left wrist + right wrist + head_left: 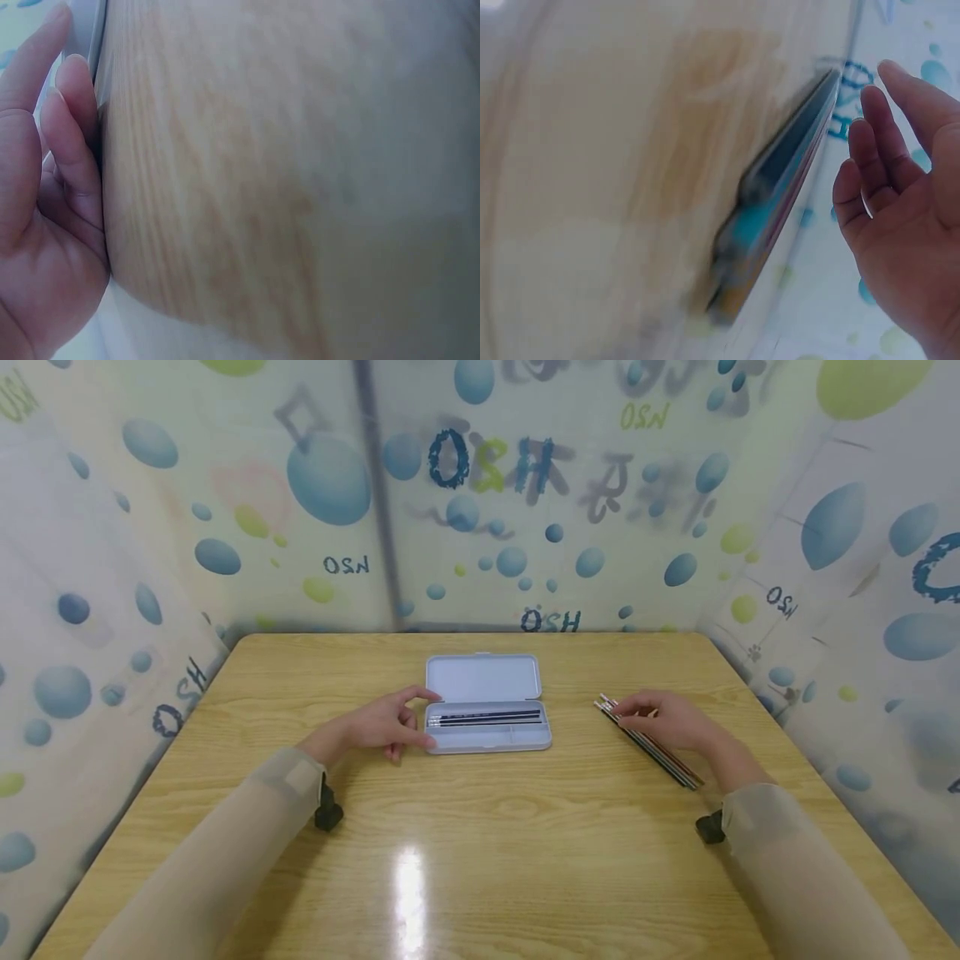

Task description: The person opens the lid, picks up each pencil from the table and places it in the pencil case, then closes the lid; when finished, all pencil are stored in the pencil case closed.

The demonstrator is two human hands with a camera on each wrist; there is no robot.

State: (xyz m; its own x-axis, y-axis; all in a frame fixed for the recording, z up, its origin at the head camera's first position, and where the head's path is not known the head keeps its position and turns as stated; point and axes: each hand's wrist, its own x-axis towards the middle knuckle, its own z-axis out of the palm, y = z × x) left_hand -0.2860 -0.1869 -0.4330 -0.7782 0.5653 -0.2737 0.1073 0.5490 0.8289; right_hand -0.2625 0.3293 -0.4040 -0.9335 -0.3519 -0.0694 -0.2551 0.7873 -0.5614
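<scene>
Pencil case: we see a pale blue-white pencil case (468,742), its lid (483,677) opened toward the far edge of the desk (480,860).
Inside: dark pencils (487,718) lie lengthwise in its far compartment.
Left hand: thumb and forefinger of the left hand (378,722) spread, touching the case's left end.
Loose pencils: dark and brown loose pencils (652,755), pale-ended, slant toward the right edge.
Right hand: the right hand (667,718) is above them, fingers loosely bent, gripping nothing.
</scene>
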